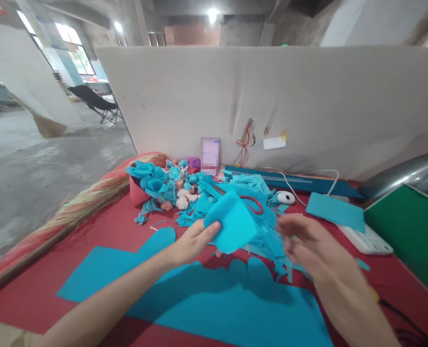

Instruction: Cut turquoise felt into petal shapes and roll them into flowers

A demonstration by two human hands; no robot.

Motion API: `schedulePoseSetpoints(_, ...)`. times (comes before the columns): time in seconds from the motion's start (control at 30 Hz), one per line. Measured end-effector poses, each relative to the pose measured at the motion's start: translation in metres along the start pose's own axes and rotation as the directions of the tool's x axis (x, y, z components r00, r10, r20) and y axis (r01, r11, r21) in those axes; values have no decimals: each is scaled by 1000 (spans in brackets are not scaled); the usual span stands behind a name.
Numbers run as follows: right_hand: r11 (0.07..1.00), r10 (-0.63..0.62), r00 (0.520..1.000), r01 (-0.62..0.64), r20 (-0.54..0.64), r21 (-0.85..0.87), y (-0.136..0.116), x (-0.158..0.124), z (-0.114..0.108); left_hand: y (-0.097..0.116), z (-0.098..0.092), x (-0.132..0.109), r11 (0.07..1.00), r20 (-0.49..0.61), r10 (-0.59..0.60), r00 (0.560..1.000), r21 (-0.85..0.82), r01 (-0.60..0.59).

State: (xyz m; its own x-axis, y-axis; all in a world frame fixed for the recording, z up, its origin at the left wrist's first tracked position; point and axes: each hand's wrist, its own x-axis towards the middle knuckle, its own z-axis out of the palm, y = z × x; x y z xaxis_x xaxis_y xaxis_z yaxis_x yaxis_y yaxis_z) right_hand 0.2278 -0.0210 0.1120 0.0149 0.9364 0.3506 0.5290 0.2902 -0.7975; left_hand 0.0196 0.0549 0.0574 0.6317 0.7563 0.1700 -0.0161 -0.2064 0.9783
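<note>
My left hand (199, 236) grips a bright blue cut piece of thin sheet (235, 224), rounded at the upper left and straight-edged at the right, between thumb and fingers. It is held up above the table. To the right, my right hand (300, 241) is raised with half-curled, slightly blurred fingers; nothing shows in it, and it is apart from the piece. Behind the held piece, the red handle of scissors (259, 205) shows among blue scraps (272, 241). Below my hands lies a large blue sheet (221, 303) with scalloped cuts along its far edge.
Blue rolled flowers (147, 178) stand in a red holder at the left, beside small blue and pink pieces (183, 197). A white device (286, 197), a white power strip (367, 241) partly under a blue rectangle (335, 210), and a green board (409, 236) are at right. A pale partition (185, 96) stands behind.
</note>
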Motion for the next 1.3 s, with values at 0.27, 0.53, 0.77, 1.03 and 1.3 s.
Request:
schedulePoseSetpoints(0.27,996,40,990,-51,134,79,7,10,20,14,1,-1,765,165,294,941,550,-335)
schedulePoseSetpoints(0.53,996,11,996,-19,93,86,7,13,20,22,0,0,604,253,288,924,701,-380)
schedulePoseSetpoints(0.77,927,231,940,-291,250,237,13,16,19,25,3,-1,826,162,217,963,495,-270)
schedulePoseSetpoints(1.03,936,-345,938,346,26,-60,-3,5,23,18,-5,6,746,254,277,927,551,-374)
schedulePoseSetpoints(1.3,811,-515,849,527,117,-255,-4,0,25,33,4,0,693,205,474,856,513,-507)
